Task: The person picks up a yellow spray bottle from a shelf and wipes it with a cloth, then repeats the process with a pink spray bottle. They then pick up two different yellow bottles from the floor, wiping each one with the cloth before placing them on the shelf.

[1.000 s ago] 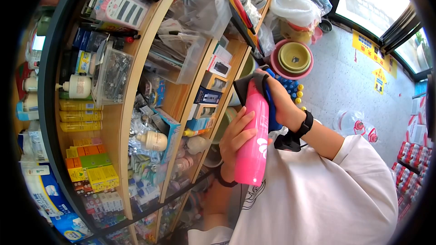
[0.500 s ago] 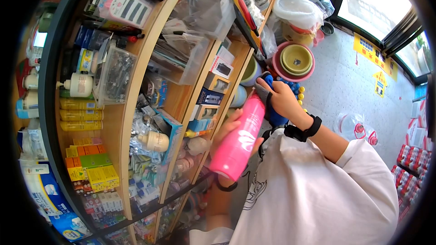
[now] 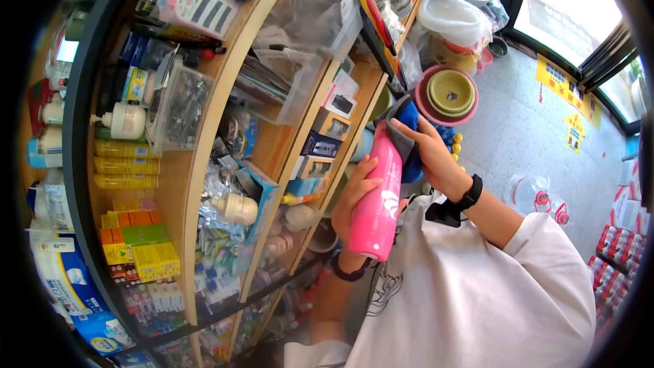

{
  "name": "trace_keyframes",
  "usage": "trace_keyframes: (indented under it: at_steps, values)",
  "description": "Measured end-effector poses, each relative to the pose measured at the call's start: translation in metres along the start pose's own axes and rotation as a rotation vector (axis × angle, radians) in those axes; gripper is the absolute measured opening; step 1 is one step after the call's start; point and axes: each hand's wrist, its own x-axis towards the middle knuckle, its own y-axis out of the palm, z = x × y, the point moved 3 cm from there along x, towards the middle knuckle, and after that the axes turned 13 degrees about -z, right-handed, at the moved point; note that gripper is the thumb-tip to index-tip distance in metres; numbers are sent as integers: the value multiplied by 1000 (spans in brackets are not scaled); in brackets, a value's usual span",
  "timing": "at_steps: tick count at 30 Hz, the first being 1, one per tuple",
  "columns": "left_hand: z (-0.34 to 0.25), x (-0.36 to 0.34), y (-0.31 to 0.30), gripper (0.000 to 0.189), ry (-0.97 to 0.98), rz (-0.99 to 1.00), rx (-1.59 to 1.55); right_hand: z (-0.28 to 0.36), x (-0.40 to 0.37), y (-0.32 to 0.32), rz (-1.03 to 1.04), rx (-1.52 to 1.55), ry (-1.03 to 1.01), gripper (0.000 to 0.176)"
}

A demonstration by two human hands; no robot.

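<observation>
My left hand (image 3: 352, 201) is wrapped round a pink bottle (image 3: 385, 197) with a white flower-like print, held at a tilt in front of the shirt. A blue and grey cloth (image 3: 409, 133) lies over the upper end of the bottle, hiding its top. Pressing that cloth against the bottle, my right hand (image 3: 439, 157) has its fingers closed on it. Both wrists wear black bands.
Wooden shelves (image 3: 262, 143) packed with goods run along the left, close to my left hand. Stacked bowls (image 3: 452, 93) stand on the floor beyond my hands. Clear plastic bottles (image 3: 535, 195) lie at right, and a glass door (image 3: 565, 13) is at the upper right.
The bottle has turned more upright in view, and its base has moved right. My right hand and the cloth have come down round its top; the view has shifted slightly.
</observation>
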Motion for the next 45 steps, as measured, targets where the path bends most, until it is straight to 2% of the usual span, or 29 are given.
trace_keyframes:
  at_steps: [1, 2, 3, 5, 6, 7, 9, 11, 14, 20, 23, 26, 28, 30, 31, 33, 36, 39, 41, 42, 43, 45]
  values:
    - [0, 0, 0, 59, -12, -20, 19, 2, 0, 3, 31, 31, -43, 43]
    - [5, -1, -2, 59, -99, -54, -57, 4, -2, 6, -53, 2, -97, 40]
    - [10, -2, -4, 59, -188, -87, -132, -3, -1, 5, -53, 2, -95, 40]
    - [5, 1, -3, 58, -430, -203, -356, -18, 9, 0, -102, -58, -446, 34]
    - [3, 2, -2, 57, -482, -268, -401, -21, 11, 0, -202, -99, -627, 28]
    - [3, 1, 0, 57, -478, -267, -401, -25, 16, -2, -201, -96, -630, 28]
    - [1, -4, -2, 58, -488, -377, -447, -29, 28, -10, -214, 119, -486, 26]
    - [0, -5, -3, 59, -479, -381, -483, -24, 32, -15, -231, 63, -566, 28]
    - [5, -6, -6, 60, -451, -313, -494, -16, 26, -12, -147, 224, -199, 34]
    - [7, -2, -4, 63, -412, -179, -420, -8, 0, 6, -129, 162, -270, 34]
    - [4, -1, -1, 63, -317, -157, -284, -15, 2, 6, -63, 223, -170, 33]
    - [-2, 2, -1, 66, -146, -46, -152, -14, 4, 5, -62, 103, -206, 31]
    - [-2, 5, -2, 66, -169, -39, -120, -19, 11, 1, -60, 42, -223, 31]
    - [-4, 7, -3, 66, -190, -31, -89, -32, 24, -4, -54, -153, -400, 33]
    - [-5, 8, -3, 65, -199, 3, -65, -35, 26, -8, -53, -152, -401, 33]
    - [-7, 13, -4, 65, -205, 35, -41, -34, 27, -12, -53, -392, -535, 34]
    - [-8, 16, -7, 65, -261, 110, -89, -31, 32, -22, -51, -508, -474, 31]
    - [-10, 14, -9, 57, -330, -6, -177, -35, 44, -28, -37, -619, -471, 28]
    - [-12, 16, -8, 58, -277, 42, -289, -37, 45, -27, -1, -216, -261, 34]
    - [-10, 14, -8, 58, -277, 42, -289, -37, 41, -27, -4, -77, -104, 31]
    - [-6, 10, -8, 61, -251, 88, -279, -35, 36, -26, -4, -77, -103, 31]
    - [-2, 3, -4, 64, -228, 136, -270, -35, 28, -24, 29, 147, 38, 31]
